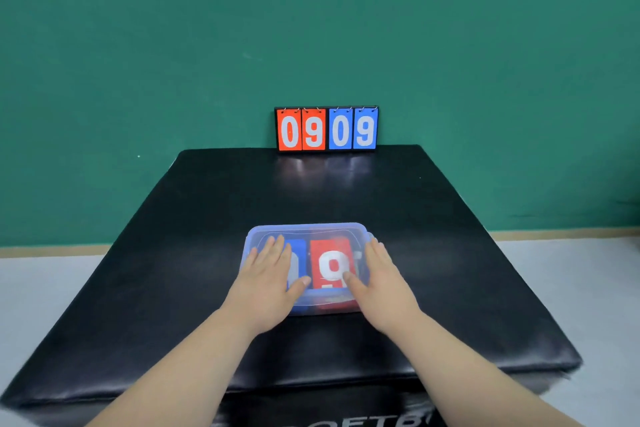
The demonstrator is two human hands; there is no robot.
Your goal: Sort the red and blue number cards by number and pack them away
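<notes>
Both palms are down! The left hand (268,274) and right hand (379,277) lie flat, fingers straight, pressing the clear lid (304,230) of the plastic box (313,311) at lower centre of the frame. Inside, a blue card (298,250) sits left and a red card (332,253) showing 9 sits right. At the far edge of the black table (173,253), the scoreboard (326,129) reads 09 09.

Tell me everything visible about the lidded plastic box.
The plastic box is a shallow, translucent bluish rectangle with rounded corners, lid on, lying flat on the black padded table. Through the lid show a blue card and a red card marked 9. The left hand and right hand rest flat on its lid.
</notes>
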